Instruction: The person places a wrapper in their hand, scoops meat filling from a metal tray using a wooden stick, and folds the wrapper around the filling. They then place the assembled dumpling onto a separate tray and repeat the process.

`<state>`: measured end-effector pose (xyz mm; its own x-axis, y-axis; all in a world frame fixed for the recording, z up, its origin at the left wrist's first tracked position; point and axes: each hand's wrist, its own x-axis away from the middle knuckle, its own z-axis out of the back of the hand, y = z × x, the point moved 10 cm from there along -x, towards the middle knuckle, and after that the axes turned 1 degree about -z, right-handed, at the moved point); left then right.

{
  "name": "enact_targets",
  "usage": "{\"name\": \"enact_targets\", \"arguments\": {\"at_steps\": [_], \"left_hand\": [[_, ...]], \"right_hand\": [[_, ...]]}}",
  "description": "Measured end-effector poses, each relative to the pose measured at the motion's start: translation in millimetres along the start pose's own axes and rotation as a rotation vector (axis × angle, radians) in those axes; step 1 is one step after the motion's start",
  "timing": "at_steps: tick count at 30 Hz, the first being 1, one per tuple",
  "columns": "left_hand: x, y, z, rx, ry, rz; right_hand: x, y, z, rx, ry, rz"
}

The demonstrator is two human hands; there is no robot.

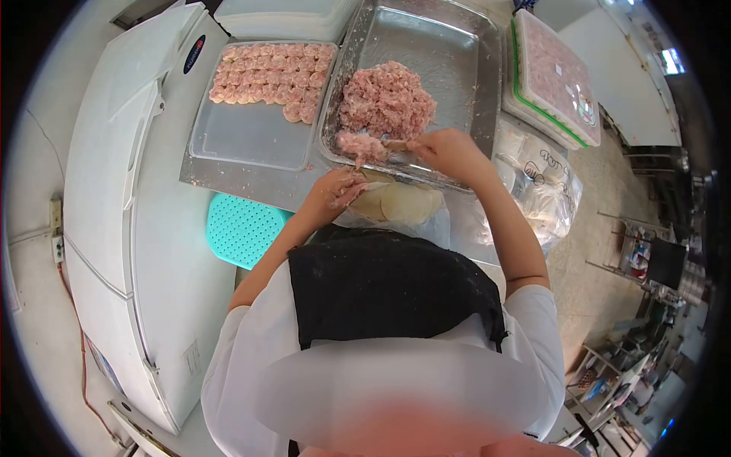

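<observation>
My right hand (449, 151) grips a small spatula (394, 145) with a lump of pink minced meat (361, 145) on its tip, at the near rim of the metal tray (449, 53). A big heap of the mince (387, 99) fills the tray's middle. My left hand (332, 192) is curled around a round dough wrapper (364, 180), just below the spatula. A stack of pale wrappers (403, 204) lies beside it on plastic film.
A clear plastic tray (251, 133) at the left holds several rows of finished dumplings (272, 75). A lidded box (554, 76) of more stands at the right, with plastic bags (544, 190) below it. A teal perforated stool (240, 228) and a white chest freezer (129, 190) are at the left.
</observation>
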<state>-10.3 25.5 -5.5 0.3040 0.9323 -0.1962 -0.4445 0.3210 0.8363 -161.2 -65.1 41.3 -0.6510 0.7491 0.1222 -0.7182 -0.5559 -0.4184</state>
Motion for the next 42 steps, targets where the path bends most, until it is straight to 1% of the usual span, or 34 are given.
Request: {"name": "enact_targets", "arguments": {"at_steps": [1,2,4,5,7,8,10,11,13,14,16,17,19,20,22,23,24,25,26,27,28,29,30,31,32,33,34,35,37,38,40,41,42], "left_hand": [[-3.6,2.0,3.0,0.037,-0.029,0.004],[-4.5,-1.0,3.5,0.047,-0.032,0.000],[-5.8,-7.6,4.9,0.022,-0.040,0.008],[-7.8,-7.1,5.6,0.028,-0.044,-0.002],[-6.1,-29.8,0.8,0.187,-0.080,0.254],[-7.9,-29.5,4.6,0.190,-0.085,0.248],[-7.7,-39.7,3.9,0.400,-0.178,0.400],[-11.6,-37.2,9.9,0.401,-0.181,0.395],[-28.0,-13.5,28.7,0.489,-0.114,0.201],[-34.8,-8.4,28.7,0.488,-0.120,0.196],[-51.0,-7.6,34.6,1.228,0.126,0.279],[-61.6,-0.3,33.6,1.226,0.121,0.277],[-81.3,7.5,32.0,1.627,0.259,0.323],[-90.7,16.6,29.6,1.624,0.258,0.319],[-104.0,26.5,37.0,1.569,0.383,0.262],[-108.3,29.3,37.7,1.565,0.383,0.260],[-111.8,30.4,37.6,1.705,0.409,0.251],[-115.8,29.4,37.6,1.846,0.437,0.238],[-119.3,-1.4,33.4,1.843,0.442,0.231],[-128.1,-20.7,28.8,1.845,0.146,-0.064],[-123.1,-13.8,25.6,1.802,-0.149,-0.348],[-121.2,-3.3,23.5,1.795,-0.142,-0.352],[-118.0,-34.2,14.2,1.680,0.283,0.093],[-89.9,-62.0,10.7,1.476,0.684,0.523],[-90.8,-52.6,9.2,1.471,0.688,0.521],[-96.0,-40.0,7.5,1.514,0.661,0.455],[-100.7,-22.9,6.7,1.555,0.631,0.389],[-100.9,-8.9,5.5,1.552,0.635,0.391],[-88.1,3.4,8.3,1.408,0.820,0.612],[-88.2,-2.8,5.9,1.404,0.827,0.611],[-106.0,-19.4,3.0,1.613,0.693,0.371],[-105.0,-41.7,3.7,1.610,0.697,0.369],[-122.6,-19.4,4.2,1.907,0.406,0.131]], "right_hand": [[0.0,1.3,6.8,0.110,-0.049,-0.073],[0.3,-3.0,1.1,0.115,-0.052,-0.082],[7.0,-1.7,-37.5,0.264,-0.235,-0.188],[10.8,1.8,-44.6,0.269,-0.232,-0.198],[17.3,7.8,-44.6,-0.188,-0.069,-0.186],[20.9,12.6,-46.2,-0.185,-0.065,-0.192],[24.8,13.4,-27.5,-0.575,0.116,-0.146],[26.8,14.9,-22.9,-0.572,0.120,-0.149],[35.1,24.7,-18.4,-0.886,0.049,-0.385],[36.7,23.6,-14.7,-0.886,0.057,-0.387],[38.7,23.3,2.1,-1.053,0.247,-0.361],[38.6,18.2,7.3,-1.054,0.253,-0.360],[34.4,3.6,12.0,-1.254,0.242,-0.336],[30.2,2.4,7.7,-1.254,0.244,-0.332],[19.6,8.9,3.3,-1.081,0.380,-0.236],[16.8,14.6,-2.3,-0.831,0.449,-0.190],[16.0,22.5,-7.6,-0.833,0.450,-0.186],[20.3,13.6,9.0,-0.567,0.568,-0.032],[27.8,0.5,21.8,-0.294,0.676,0.124],[35.6,-3.6,36.6,-0.296,0.677,0.132],[36.0,-5.3,37.0,-0.116,0.419,-0.052],[40.7,3.5,25.7,0.065,0.157,-0.228],[43.8,1.8,24.8,0.063,0.157,-0.220],[46.6,-6.1,33.1,0.017,0.262,-0.154],[50.6,-10.3,42.7,-0.029,0.367,-0.089],[49.5,-1.8,42.6,-0.032,0.367,-0.086],[42.8,6.2,31.8,0.034,0.265,-0.049],[40.2,10.5,21.1,0.100,0.161,-0.011],[53.7,-3.0,58.6,0.144,0.165,-0.024],[59.7,-5.7,71.0,0.179,0.170,-0.055],[53.2,-6.3,51.8,0.148,0.167,-0.006],[51.3,-6.6,43.5,0.121,0.163,0.037],[51.0,0.0,43.1,0.119,0.163,0.042]]}}
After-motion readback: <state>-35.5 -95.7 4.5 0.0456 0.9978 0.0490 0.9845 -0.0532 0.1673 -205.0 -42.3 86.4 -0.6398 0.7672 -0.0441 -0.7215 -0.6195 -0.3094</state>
